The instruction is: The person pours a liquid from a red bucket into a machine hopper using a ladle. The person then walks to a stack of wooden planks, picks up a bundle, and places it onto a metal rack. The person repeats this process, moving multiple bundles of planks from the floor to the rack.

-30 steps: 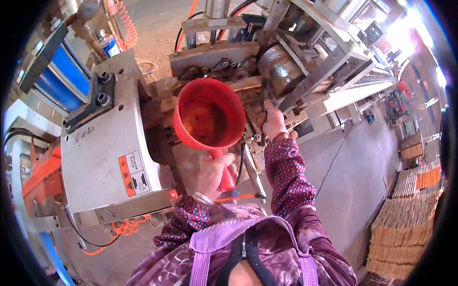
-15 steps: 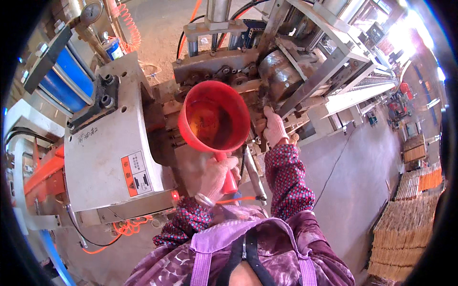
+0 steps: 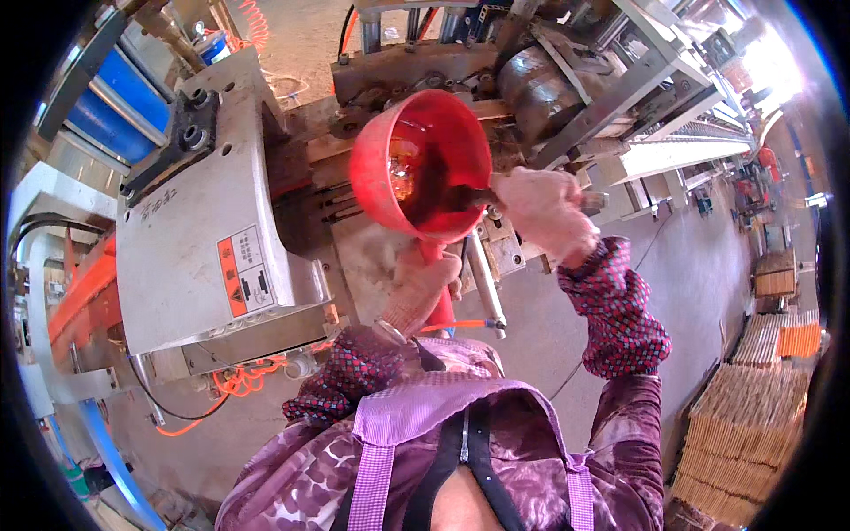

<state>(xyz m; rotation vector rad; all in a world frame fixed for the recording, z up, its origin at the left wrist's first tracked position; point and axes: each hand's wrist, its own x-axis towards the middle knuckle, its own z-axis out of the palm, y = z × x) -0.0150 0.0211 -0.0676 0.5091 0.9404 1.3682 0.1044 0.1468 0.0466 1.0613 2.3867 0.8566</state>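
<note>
My left hand (image 3: 418, 288), in a pale glove, is closed round the handle of a red plastic scoop (image 3: 372, 177). The deep bowl is tipped so its inside shows, with shiny amber-brown liquid (image 3: 405, 168) in it. My right hand (image 3: 544, 208), gloved too, is closed on what looks like a brush (image 3: 478, 197). Its dark end reaches over the scoop's right rim into the bowl, and a wooden butt sticks out beyond my glove. How deep the brush's tip sits in the liquid is hard to see.
A grey-white machine housing (image 3: 199, 257) with a blue cylinder (image 3: 119, 115) stands to the left. Ahead are a rusty metal bar (image 3: 416, 71) and a steel roller (image 3: 540, 88). A long conveyor frame (image 3: 691, 155) runs off right. Stacked wooden strips (image 3: 739, 434) lie at the lower right.
My right hand has come back from the machine and risen, bringing the brush's end into the scoop. The scoop has shifted slightly up and right in the view.
</note>
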